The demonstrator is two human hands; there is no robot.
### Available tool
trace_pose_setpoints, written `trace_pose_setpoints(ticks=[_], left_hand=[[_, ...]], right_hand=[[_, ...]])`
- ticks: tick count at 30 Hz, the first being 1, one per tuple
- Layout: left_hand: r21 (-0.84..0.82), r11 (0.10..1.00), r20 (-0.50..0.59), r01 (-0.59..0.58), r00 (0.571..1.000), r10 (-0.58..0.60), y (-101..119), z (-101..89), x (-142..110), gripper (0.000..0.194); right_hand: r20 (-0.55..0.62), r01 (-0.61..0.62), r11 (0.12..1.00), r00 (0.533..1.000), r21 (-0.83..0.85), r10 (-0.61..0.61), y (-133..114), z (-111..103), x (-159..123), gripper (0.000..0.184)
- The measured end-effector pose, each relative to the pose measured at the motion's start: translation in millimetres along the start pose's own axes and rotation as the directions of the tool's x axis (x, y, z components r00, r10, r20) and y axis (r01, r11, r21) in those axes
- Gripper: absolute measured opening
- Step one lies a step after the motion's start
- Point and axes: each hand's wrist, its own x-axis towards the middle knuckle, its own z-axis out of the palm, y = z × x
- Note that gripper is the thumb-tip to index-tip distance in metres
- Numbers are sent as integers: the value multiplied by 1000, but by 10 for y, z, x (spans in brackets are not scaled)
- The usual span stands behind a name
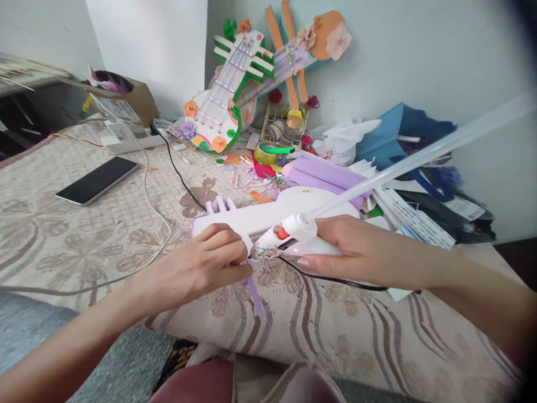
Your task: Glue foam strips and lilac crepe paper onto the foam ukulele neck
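My right hand (344, 252) is wrapped round a white hot glue gun (308, 238) with a small red light lit. A long clear glue stick (403, 165) juts from its back, up to the right. The nozzle points left and reaches my left hand (218, 260), whose fingers are pinched together on a lilac paper strip (255, 296). Part of the strip hangs below the fingers; the nozzle tip is hidden near them. Just behind both hands lies a white guitar-shaped cutout (260, 215) with lilac edging and several small pegs at its left end.
Two decorated paper guitars (220, 89) lean against the wall. A phone (98, 180) lies left, near a white cable (146, 168). Tape (268, 152), scissors (277, 180), scraps and lilac paper (323, 173) crowd the middle. A blue bag (390, 134) stands right, a cardboard box (134, 101) left.
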Motion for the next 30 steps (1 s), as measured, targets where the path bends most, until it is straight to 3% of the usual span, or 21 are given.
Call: trace_pose_setpoints(ticks=[13, 30], left_hand=[[6, 1000, -15, -13, 1000, 13, -15, -7, 2, 30], [5, 1000, -12, -10, 1000, 10, -20, 2, -7, 28]], right_hand=[[-26, 30, 985, 999, -171, -35, -50, -49, 103, 39], [-9, 43, 972, 999, -232, -47, -56, -43, 243, 41]])
